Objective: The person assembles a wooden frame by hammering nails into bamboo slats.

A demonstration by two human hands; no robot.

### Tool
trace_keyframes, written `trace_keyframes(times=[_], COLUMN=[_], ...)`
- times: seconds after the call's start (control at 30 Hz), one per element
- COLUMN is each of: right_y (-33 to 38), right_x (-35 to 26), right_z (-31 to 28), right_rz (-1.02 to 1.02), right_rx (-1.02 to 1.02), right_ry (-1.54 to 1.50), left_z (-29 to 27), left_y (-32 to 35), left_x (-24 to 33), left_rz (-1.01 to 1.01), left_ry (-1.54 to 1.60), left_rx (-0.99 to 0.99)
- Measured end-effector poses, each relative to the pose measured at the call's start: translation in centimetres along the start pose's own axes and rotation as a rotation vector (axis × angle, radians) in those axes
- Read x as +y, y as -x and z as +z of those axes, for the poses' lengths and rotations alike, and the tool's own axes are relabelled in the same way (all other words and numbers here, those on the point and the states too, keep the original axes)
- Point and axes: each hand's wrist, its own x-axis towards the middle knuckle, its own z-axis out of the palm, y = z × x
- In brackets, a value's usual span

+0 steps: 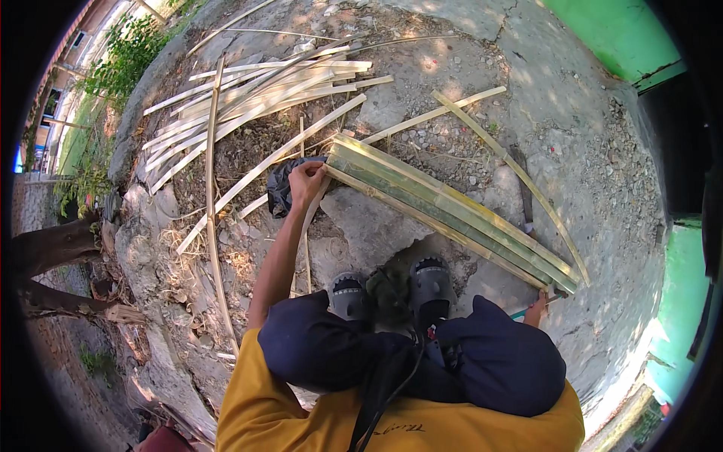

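Observation:
A broad split bamboo piece, green with pale edges, lies slanted in front of my feet from upper left to lower right. My left hand is closed at its upper left end, fingers pinching the near pale bamboo strip. Beside that hand is a crumpled black plastic bag. My right hand is at the lower right end, partly hidden behind my knee. Its fingers are closed around a teal-handled tool, mostly out of sight; a dark narrow part shows beyond the hand.
Many pale bamboo strips are heaped at the far left. Longer strips lie separately, one curved strip at right. Cracked concrete and rubble surround my sandals. A tree trunk stands left, a green wall right.

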Motion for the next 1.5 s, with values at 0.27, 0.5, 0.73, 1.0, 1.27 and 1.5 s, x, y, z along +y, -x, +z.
trace_keyframes(times=[0.27,0.5,0.73,1.0,1.27,1.5], right_y=[-1.0,-1.3,2.5,17.5,24.3,23.2], right_x=[-0.3,-0.8,-1.7,-7.1,-7.9,-7.7], right_z=[-0.5,-1.5,0.3,10.8,16.8,17.9], right_rz=[-0.044,-0.159,-0.666,-1.027,-1.359,-1.399], right_rx=[0.020,0.087,0.259,-0.295,-0.815,-0.902], right_ry=[0.011,0.042,0.274,0.624,0.770,0.898], left_z=[0.3,-0.2,0.1,0.7,0.7,0.6], left_y=[0.2,0.3,0.8,0.6,0.8,1.0], left_x=[-0.3,-0.4,0.0,-0.6,-0.3,-0.1], left_rz=[0.048,0.044,0.093,0.151,0.190,0.137], left_ry=[-0.036,0.006,0.024,-0.015,-0.009,-0.031], left_rx=[0.089,0.070,0.059,0.078,0.116,0.094])
